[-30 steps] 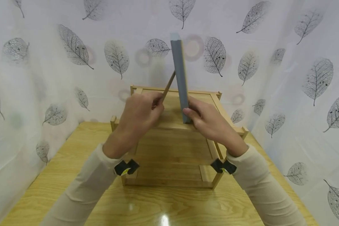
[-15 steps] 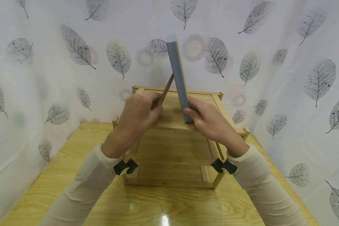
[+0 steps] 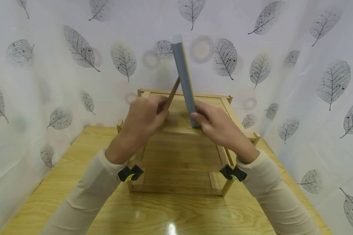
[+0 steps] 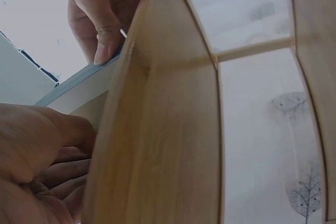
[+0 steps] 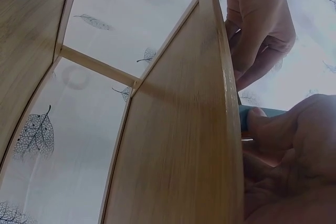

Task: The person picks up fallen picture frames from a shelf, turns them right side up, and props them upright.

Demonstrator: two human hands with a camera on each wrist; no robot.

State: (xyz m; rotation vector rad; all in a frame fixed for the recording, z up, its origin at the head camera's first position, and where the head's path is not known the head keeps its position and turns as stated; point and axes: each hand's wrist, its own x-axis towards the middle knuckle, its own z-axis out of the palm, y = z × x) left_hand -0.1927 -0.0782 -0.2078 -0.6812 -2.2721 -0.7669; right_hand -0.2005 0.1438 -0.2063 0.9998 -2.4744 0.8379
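Leaf-print backdrop (image 3: pixel 161 19) hung behind. L. hand (image 3: pixel 144 112), ctr., pinched thin wooden strip (image 3: pixel 174 90). R. hand (image 3: pixel 219 123), right of ctr., gripped lower end of blue-grey slab (image 3: pixel 183 76) (poss. book), leaning left over wooden rack (image 3: pixel 180 148). Chg.: slab tipped slightly further left, prob. bearing on strip.

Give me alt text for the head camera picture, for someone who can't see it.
Right hand holds the lower end of a tilted blue-gray slab over a wooden rack; left hand holds a thin brown strip beside it. Leaf-printed backdrop behind.
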